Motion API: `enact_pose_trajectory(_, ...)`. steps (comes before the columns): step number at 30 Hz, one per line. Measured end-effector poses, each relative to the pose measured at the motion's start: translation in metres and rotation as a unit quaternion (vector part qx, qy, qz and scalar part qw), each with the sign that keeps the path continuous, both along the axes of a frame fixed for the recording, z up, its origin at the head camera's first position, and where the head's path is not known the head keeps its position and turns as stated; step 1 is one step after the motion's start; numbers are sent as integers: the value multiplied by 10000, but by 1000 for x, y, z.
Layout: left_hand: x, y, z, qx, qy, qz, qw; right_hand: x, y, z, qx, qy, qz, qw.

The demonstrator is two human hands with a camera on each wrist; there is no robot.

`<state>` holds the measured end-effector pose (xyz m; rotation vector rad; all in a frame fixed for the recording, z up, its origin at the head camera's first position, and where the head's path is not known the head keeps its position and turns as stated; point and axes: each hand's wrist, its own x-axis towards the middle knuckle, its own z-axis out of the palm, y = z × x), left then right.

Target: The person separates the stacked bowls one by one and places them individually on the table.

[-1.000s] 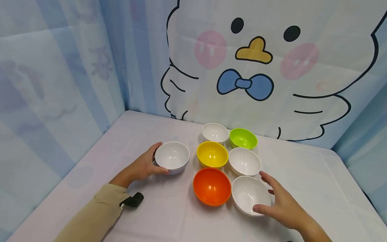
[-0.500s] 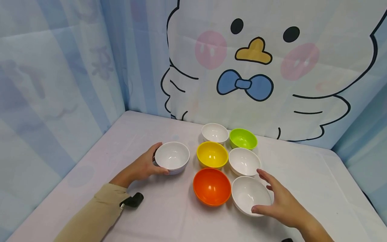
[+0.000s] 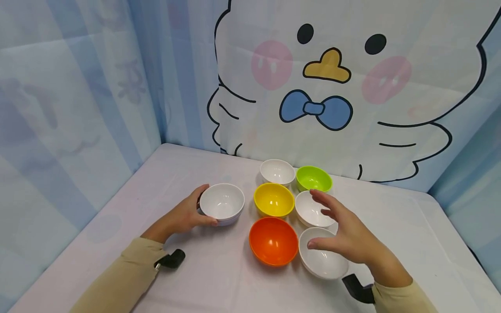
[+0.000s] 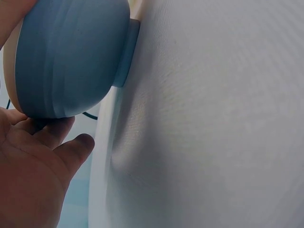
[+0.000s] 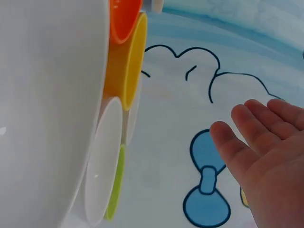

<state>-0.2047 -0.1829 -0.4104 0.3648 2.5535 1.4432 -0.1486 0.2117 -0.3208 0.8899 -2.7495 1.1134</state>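
A white bowl [image 3: 222, 202], left of the yellow bowl [image 3: 274, 199], was gripped by the left hand [image 3: 184, 215]. The right hand [image 3: 346, 234] was held with fingers spread above the two white bowls [image 3: 313, 211] right of the yellow bowl, nothing being grasped.

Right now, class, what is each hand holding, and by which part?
The left hand holds a white bowl by its side wall. The right hand hovers open, holding nothing.
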Motion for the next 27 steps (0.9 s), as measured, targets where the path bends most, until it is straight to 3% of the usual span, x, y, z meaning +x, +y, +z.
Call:
enact_pose_trajectory(10, 1, 1, 3, -16, -55, 34, 10000, -24, -54, 14, -444, -292, 704, 9961)
enact_pose_trajectory(19, 1, 0, 2, -21, -56, 41, 10000, -42, -100, 12, -329, -772, 803, 9932)
enact_pose_trajectory(27, 1, 0, 0, 40, 41, 10, 10000, -64, -125, 3, 133, -1036, 487, 9933)
